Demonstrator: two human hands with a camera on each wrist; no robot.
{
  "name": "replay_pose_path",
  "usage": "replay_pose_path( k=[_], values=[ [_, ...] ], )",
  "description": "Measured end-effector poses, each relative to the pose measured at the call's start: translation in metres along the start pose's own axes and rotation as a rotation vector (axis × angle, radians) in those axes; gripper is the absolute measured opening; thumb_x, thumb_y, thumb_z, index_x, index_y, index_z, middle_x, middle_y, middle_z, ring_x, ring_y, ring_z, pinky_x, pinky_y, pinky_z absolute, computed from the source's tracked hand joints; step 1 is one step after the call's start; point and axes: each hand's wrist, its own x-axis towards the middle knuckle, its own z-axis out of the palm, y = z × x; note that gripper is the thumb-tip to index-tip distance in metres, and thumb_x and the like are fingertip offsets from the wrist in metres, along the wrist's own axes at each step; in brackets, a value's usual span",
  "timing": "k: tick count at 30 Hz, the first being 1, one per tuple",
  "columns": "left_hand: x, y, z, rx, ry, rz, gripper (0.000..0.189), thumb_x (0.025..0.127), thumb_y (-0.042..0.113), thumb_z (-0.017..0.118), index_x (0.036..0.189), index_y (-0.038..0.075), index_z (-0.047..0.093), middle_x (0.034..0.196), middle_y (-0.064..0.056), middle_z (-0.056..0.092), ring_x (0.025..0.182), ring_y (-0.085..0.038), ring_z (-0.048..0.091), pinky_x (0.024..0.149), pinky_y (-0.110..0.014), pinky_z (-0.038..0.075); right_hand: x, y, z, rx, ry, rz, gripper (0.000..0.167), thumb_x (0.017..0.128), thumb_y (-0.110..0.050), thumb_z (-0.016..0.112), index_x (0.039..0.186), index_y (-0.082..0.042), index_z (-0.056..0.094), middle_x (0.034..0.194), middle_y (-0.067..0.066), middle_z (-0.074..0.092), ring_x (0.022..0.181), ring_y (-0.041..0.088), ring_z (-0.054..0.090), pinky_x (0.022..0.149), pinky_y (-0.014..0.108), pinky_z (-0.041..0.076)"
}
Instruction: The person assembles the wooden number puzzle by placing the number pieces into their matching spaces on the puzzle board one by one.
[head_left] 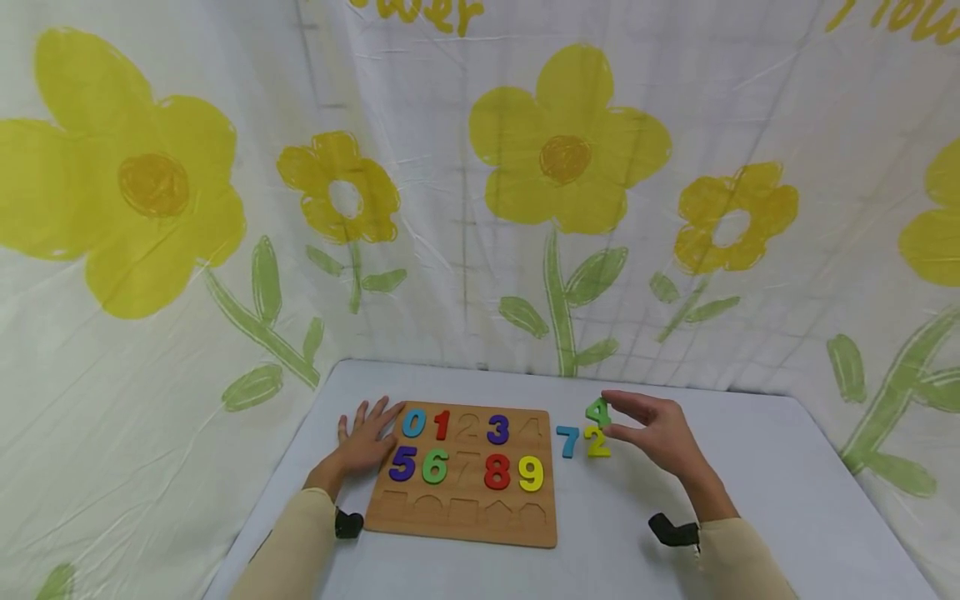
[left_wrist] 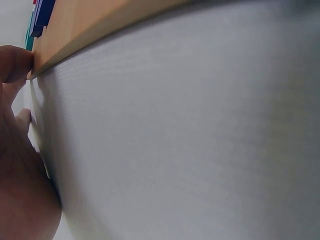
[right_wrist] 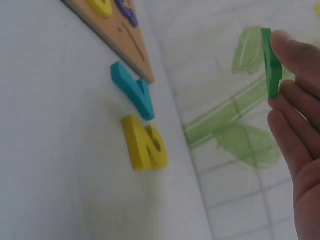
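My right hand (head_left: 667, 437) pinches a green number 4 (head_left: 597, 414) between thumb and fingertips, holding it up off the table; in the right wrist view the green piece (right_wrist: 272, 67) shows edge-on. Below it a yellow number 2 (head_left: 597, 443) and a blue number 7 (head_left: 567, 441) lie on the table, right of a wooden number puzzle board (head_left: 480, 533). Fingers spread, my left hand (head_left: 363, 448) rests at the board's left edge, with the thumb touching the edge. Coloured 0, 1, 3, 5, 6, 8 and 9 sit in the board, while 2, 4 and 7 show as cut outlines.
A row of shape outlines (head_left: 463, 510) runs along the board's near side. The white table (head_left: 615, 533) ends at a hanging cloth (head_left: 435, 317) printed with yellow flowers, which also encloses both sides.
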Motion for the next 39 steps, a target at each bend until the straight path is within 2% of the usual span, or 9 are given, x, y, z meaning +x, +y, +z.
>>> replay_pose_path(
  k=[5,9,12,16,24,28,39],
  values=[
    [-0.003,0.010,-0.006,0.013,-0.025,-0.032,0.065,0.107,0.021,0.054,0.170,0.013,0.040,0.181,-0.027,0.018,0.166,-0.059,-0.001,0.125,-0.080,-0.014,0.008,-0.012,0.013,-0.003,0.005,-0.028,0.058,0.088,-0.028,0.094,0.141,-0.015,0.075,0.140,0.006,0.077,0.133,0.033,0.072,0.104,0.015,0.053],
    [-0.002,0.012,-0.007,0.032,-0.029,-0.040,0.064,0.107,0.020,0.055,0.169,0.013,0.041,0.181,-0.026,0.019,0.166,-0.059,0.000,0.125,-0.082,-0.011,0.015,-0.016,0.025,0.004,-0.005,-0.055,0.057,0.088,-0.028,0.094,0.141,-0.015,0.075,0.141,0.007,0.076,0.133,0.038,0.071,0.105,0.018,0.054],
    [-0.001,0.012,-0.007,0.038,-0.034,-0.044,0.064,0.108,0.020,0.054,0.170,0.013,0.040,0.181,-0.025,0.019,0.166,-0.058,0.000,0.125,-0.081,-0.011,0.020,-0.017,0.033,0.019,-0.019,-0.082,0.056,0.089,-0.026,0.093,0.140,-0.013,0.075,0.140,0.009,0.076,0.133,0.042,0.071,0.108,0.035,0.059],
    [-0.001,0.011,-0.006,0.030,-0.030,-0.041,0.064,0.108,0.020,0.054,0.170,0.013,0.039,0.181,-0.025,0.018,0.166,-0.058,0.000,0.126,-0.080,-0.012,0.026,-0.018,0.043,0.028,-0.039,-0.100,0.054,0.089,-0.024,0.093,0.139,-0.013,0.076,0.139,0.009,0.077,0.132,0.041,0.071,0.110,0.056,0.055],
    [0.003,-0.004,0.002,0.005,0.000,0.001,0.066,0.106,0.025,0.051,0.170,0.015,0.040,0.181,-0.025,0.018,0.166,-0.057,-0.003,0.125,-0.079,-0.017,0.035,-0.013,0.065,0.017,-0.069,-0.091,0.052,0.088,-0.015,0.093,0.137,-0.014,0.077,0.138,0.006,0.078,0.133,0.039,0.072,0.110,0.054,0.055],
    [0.008,-0.011,0.007,0.003,0.000,-0.002,0.068,0.105,0.023,0.050,0.171,0.014,0.037,0.182,-0.025,0.015,0.166,-0.056,-0.006,0.124,-0.078,-0.020,0.037,-0.010,0.075,0.017,-0.094,-0.079,0.051,0.088,-0.011,0.092,0.136,-0.013,0.078,0.138,0.008,0.078,0.133,0.039,0.071,0.111,0.056,0.055],
    [0.010,-0.016,0.010,0.013,0.013,0.002,0.067,0.106,0.022,0.050,0.171,0.013,0.037,0.181,-0.026,0.016,0.165,-0.058,-0.006,0.123,-0.079,-0.020,0.038,-0.003,0.095,-0.071,-0.153,-0.040,0.049,0.088,-0.018,0.093,0.135,-0.013,0.079,0.136,0.007,0.079,0.132,0.036,0.073,0.110,0.054,0.057]
  ],
)
